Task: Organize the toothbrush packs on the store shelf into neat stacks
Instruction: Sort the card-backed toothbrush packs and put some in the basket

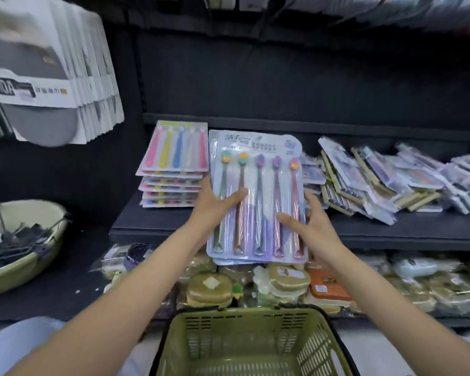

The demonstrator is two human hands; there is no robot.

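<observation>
I hold a small pile of five-brush toothbrush packs (257, 196) tilted up in front of the dark shelf (152, 221). My left hand (215, 204) grips the pile's left edge, thumb across the front. My right hand (310, 223) grips its right edge, thumb lying over the lower front. A neat stack of packs with pink, yellow and blue brushes (173, 169) sits on the shelf just to the left. To the right, a messy heap of toothbrush packs (377, 183) sprawls across the shelf.
A green plastic basket (251, 346) stands below my arms. The lower shelf holds bagged sponges and an orange pack (329, 287). A green bowl of dark items (19, 245) is at the left, and hanging grey packs (46, 77) at the upper left.
</observation>
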